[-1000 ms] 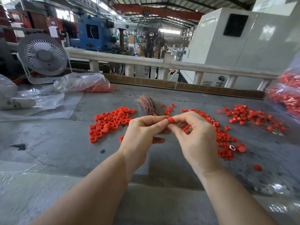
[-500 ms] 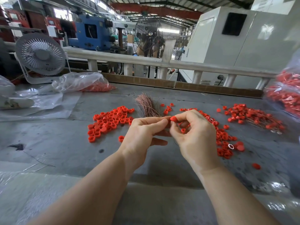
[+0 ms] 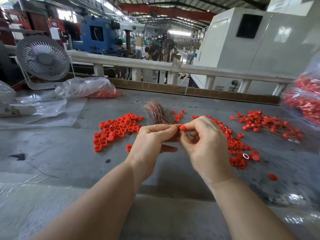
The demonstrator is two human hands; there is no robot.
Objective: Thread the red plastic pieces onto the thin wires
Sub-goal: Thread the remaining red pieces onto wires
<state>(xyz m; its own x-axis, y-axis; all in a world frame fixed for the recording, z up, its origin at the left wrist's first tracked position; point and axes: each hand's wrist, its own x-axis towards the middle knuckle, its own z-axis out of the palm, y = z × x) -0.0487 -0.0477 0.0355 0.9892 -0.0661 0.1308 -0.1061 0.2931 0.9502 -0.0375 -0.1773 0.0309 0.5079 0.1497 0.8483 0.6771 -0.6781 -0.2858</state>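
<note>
Room: a factory hall with a steel-trussed roof, a blue machine [image 3: 97, 38] at the back left and a large white cabinet [image 3: 259, 47] at the back right, behind a pale railing [image 3: 155, 65].
Surface: a grey worktable [image 3: 69, 153], scuffed and partly covered with clear plastic sheeting at the left.
Fan: a white desk fan [image 3: 43, 59] stood at the table's far left.
Bags: a clear plastic bag [image 3: 86, 87] lay beside the fan with red pieces showing inside; another bag of red pieces [image 3: 304, 101] sat at the right edge.
Loose piles: red plastic pieces [image 3: 117, 129] lay left of the hands; a threaded pile [image 3: 270, 125] lay far right.
Wires: a copper-coloured bundle of thin wires [image 3: 156, 111] lay just beyond the hands.
Hands: the right hand [image 3: 207, 144] pinched one red piece [image 3: 183, 127] between thumb and forefinger, above the table's middle; the left hand [image 3: 152, 142] had fingertips pressed together against it, what they held too fine to see.
</note>
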